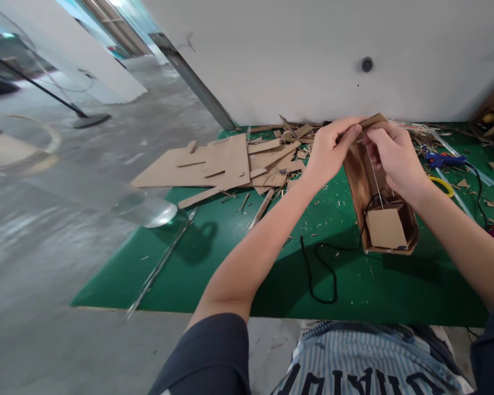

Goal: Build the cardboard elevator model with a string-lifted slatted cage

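Observation:
A long, open cardboard structure stretches away from me over the green table, with a box-like near end. My left hand is closed on the left side of its far end, thumb pressed against the cardboard. Beside it, my right hand has its fingers pinched together at the same end. Thin white string runs from near the right fingers down to the box-like end. What the right fingertips hold is partly hidden. A black cord trails from the structure's left side and loops on the table.
Cardboard sheets and scraps pile up along the wall. On the right lie a blue glue gun, a yellow ring and clear strips. Clear sticks cross the table's left edge, near a blurred transparent object.

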A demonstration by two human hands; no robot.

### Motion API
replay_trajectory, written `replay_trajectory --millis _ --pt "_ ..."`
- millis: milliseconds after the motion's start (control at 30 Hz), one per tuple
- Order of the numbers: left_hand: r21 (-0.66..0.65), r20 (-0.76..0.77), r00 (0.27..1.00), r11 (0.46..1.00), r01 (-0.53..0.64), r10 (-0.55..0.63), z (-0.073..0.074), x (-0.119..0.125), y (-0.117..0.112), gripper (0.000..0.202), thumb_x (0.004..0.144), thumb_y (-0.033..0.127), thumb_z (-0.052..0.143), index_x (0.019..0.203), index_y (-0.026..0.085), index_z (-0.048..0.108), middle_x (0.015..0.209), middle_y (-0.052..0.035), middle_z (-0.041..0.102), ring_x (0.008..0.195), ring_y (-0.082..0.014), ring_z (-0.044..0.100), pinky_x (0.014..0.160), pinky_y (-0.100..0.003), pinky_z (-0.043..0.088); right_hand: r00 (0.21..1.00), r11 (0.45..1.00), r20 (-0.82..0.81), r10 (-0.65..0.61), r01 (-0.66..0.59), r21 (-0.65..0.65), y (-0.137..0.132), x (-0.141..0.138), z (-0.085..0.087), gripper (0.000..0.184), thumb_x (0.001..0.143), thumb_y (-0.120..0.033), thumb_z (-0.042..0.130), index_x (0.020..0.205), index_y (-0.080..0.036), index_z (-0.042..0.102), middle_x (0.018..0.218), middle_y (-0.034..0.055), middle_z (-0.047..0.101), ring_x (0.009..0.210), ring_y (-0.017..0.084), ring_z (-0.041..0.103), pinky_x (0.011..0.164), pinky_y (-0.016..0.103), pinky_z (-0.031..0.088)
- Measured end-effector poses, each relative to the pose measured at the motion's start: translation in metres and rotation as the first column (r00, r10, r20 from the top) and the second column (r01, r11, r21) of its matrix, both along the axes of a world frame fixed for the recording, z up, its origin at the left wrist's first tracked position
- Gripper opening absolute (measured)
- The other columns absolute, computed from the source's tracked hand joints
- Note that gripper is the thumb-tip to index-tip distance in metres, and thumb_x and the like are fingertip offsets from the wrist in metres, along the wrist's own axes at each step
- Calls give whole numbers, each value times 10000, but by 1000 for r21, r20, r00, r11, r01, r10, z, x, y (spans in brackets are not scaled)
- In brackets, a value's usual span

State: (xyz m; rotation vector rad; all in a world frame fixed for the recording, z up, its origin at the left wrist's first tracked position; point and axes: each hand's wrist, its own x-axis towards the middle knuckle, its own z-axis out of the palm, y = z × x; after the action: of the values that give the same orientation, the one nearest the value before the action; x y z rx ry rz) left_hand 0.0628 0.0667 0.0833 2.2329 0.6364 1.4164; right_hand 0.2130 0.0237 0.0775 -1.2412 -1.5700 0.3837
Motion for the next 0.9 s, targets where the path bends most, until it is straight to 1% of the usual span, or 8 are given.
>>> replay_trajectory --millis 67,167,367,467,600,700,800,900 --pt "-18 -27 1000 1000 -11 10 0 0 0 526 992 659 449 1173 271 754 1176 -73 765 1184 -260 690 1081 -436 534 997 999 -63 35 -38 -39 0 -1 0 350 1021 -405 334 765 -230 496 568 -16 415 479 119 392 485 285 389" --pt "-52 -42 999 999 -11 9 1 0 1 477 1000 619 480 1168 265 752 1167 -67 765 1207 -264 679 1100 -451 523 995 998 -89 51 -54 -39 0 -2 -2 341 1015 -416 347 749 -234 459 561 -23 374 469 112 360 458 271 354" --pt "-78 -23 1000 997 11 -13 0 1 3 336 1018 496 534 1158 282 751 1188 -30 766 1167 -232 697 1070 -407 541 992 994 67 105 -107 22 3 2 -6 439 1048 -527 268 806 -235 488 604 -10 407 536 130 429 509 280 400" --pt "-74 -6 999 997 35 -35 0 1 1 310 1029 445 530 1175 275 745 1211 -32 762 1155 -222 704 1057 -389 547 992 996 109 56 -63 58 1 1 -3 467 1051 -555 265 802 -235 497 617 -4 429 564 138 462 538 291 433" --pt "-85 -11 999 996 35 -36 -2 1 2 326 1029 458 526 1194 268 732 1201 -37 759 1186 -242 698 1063 -410 552 989 992 147 -28 9 128 -2 1 -2 477 1059 -557 268 786 -237 493 624 0 449 613 154 523 600 313 495" --pt "-78 -24 999 996 38 -40 -4 1 6 306 1000 454 585 1204 270 719 1218 -43 747 1205 -257 692 1073 -423 555 985 993 168 -23 4 117 0 3 -6 502 1063 -570 243 797 -241 514 598 -5 449 552 147 507 550 308 487" --pt "-74 -31 997 995 74 -76 -4 -2 8 279 990 408 611 1205 260 710 1255 -59 729 1216 -252 686 1091 -426 547 983 995 186 -3 -16 102 2 5 -8 510 1066 -569 245 819 -237 543 595 -6 480 513 133 505 514 296 472" --pt "-91 -42 994 991 96 -100 0 -4 6 262 981 384 629 1192 249 706 1251 -64 729 1211 -244 684 1098 -427 540 983 996 186 -14 -4 94 -3 8 -1 479 1065 -539 309 803 -224 558 608 -2 529 511 123 526 527 293 476"
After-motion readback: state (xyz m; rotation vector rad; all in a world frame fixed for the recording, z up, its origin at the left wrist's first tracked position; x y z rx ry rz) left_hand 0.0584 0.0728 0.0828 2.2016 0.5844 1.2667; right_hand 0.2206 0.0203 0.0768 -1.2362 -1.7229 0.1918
